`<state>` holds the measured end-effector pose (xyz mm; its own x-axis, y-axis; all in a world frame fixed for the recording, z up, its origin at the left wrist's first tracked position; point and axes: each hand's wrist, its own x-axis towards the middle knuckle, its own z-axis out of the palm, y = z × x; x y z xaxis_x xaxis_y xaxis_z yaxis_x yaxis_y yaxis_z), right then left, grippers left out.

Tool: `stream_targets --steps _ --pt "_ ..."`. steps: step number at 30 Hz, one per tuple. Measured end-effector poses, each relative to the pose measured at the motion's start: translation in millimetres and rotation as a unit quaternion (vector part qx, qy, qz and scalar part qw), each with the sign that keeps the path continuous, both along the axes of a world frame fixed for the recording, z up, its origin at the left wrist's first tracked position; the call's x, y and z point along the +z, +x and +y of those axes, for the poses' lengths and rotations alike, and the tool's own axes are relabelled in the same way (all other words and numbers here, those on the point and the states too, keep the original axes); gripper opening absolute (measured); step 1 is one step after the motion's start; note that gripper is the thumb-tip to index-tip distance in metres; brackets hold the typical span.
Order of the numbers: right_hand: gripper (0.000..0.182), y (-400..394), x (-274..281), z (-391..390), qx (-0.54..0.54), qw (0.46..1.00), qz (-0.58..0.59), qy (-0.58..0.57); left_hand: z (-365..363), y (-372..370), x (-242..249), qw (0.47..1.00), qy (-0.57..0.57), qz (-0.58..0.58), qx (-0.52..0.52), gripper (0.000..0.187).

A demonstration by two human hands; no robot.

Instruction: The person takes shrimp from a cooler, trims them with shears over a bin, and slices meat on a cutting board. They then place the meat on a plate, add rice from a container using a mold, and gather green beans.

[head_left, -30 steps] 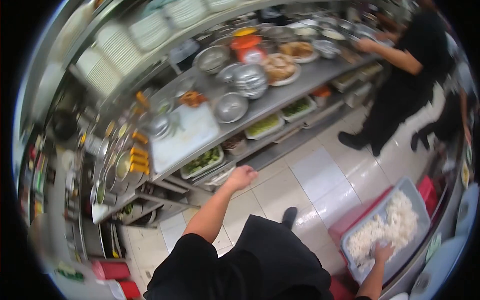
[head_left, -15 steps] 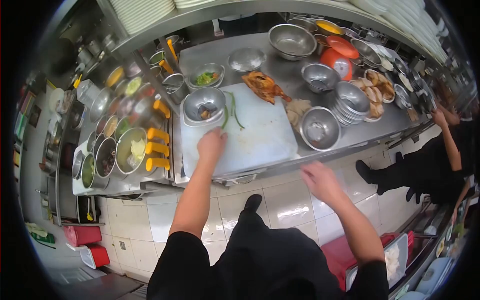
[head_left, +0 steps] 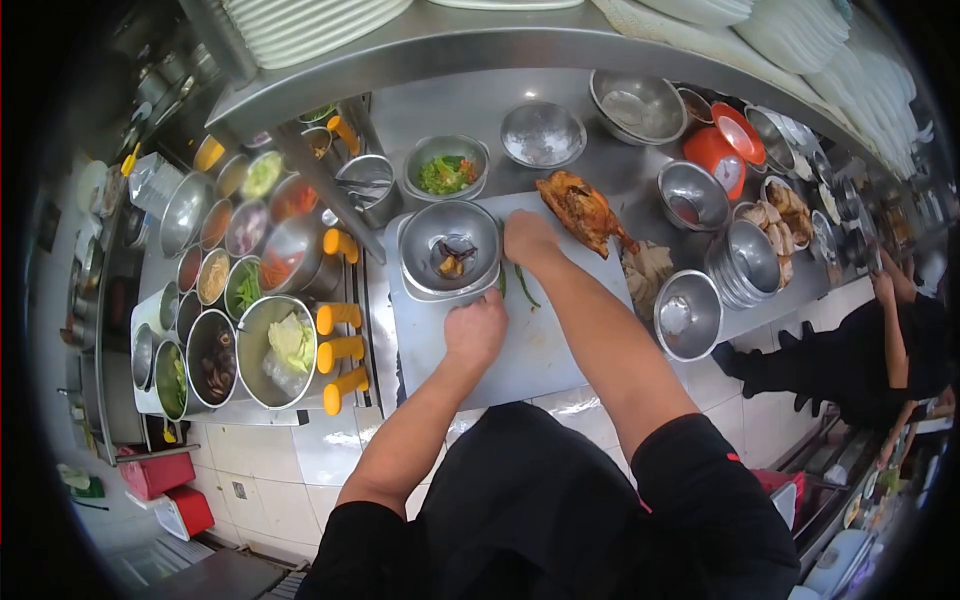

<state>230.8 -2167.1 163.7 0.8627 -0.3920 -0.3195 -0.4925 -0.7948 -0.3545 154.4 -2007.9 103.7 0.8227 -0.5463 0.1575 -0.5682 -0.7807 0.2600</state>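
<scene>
Green scallion stalks (head_left: 527,287) lie on the white cutting board (head_left: 545,355). My left hand (head_left: 476,328) is closed at the lower end of one stalk, just below a metal bowl (head_left: 420,232) that holds a few dark and brown pieces. My right hand (head_left: 531,238) is curled over the upper ends of the stalks, right of the bowl; its fingertips are hidden. A roasted bird (head_left: 580,208) lies across the board's upper right edge.
A bowl of chopped greens (head_left: 447,174) and a bare metal bowl (head_left: 543,134) stand behind the board. Tubs of ingredients (head_left: 275,345) with yellow handles (head_left: 340,354) line the left. Stacked bowls (head_left: 745,262) stand right, below a plate shelf (head_left: 480,45). Another person (head_left: 870,330) works at far right.
My right hand has come up from beside the counter onto the board by the scallions. My left hand stays by the bowl. The view has moved closer to the counter.
</scene>
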Motion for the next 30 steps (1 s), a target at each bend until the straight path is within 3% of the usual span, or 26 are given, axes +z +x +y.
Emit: stream_targets --steps 4,7,11,14,20,23,26,30 --pt "0.037 -12 20 -7 0.016 1.0 0.025 -0.009 0 3 20 0.997 0.058 0.055 -0.017 0.012" --pt "0.043 -39 19 -24 0.094 0.993 0.071 -0.018 4 2 28 0.991 0.076 0.112 -0.011 0.015" --pt "0.031 -73 33 3 0.035 0.993 0.107 0.035 0 2 38 0.982 0.053 0.18 0.004 0.02" --pt "0.036 -80 9 0 0.031 0.997 0.066 0.012 -3 1 43 0.978 0.08 0.191 0.016 0.023" --pt "0.015 -101 20 -21 0.037 0.998 -0.039 -0.025 -6 3 50 0.974 0.089 0.208 0.017 0.021" --pt "0.012 -116 -5 -40 0.27 0.94 -0.158 -0.138 1 -7 50 0.987 0.095 0.132 -0.016 0.019" --pt "0.013 -112 -17 -44 0.367 0.889 -0.201 -0.186 2 -8 35 0.99 0.127 0.036 -0.056 0.017" --pt "0.016 -110 -33 -28 0.323 0.902 -0.159 -0.239 -9 0 42 0.976 0.203 0.054 -0.061 0.017"
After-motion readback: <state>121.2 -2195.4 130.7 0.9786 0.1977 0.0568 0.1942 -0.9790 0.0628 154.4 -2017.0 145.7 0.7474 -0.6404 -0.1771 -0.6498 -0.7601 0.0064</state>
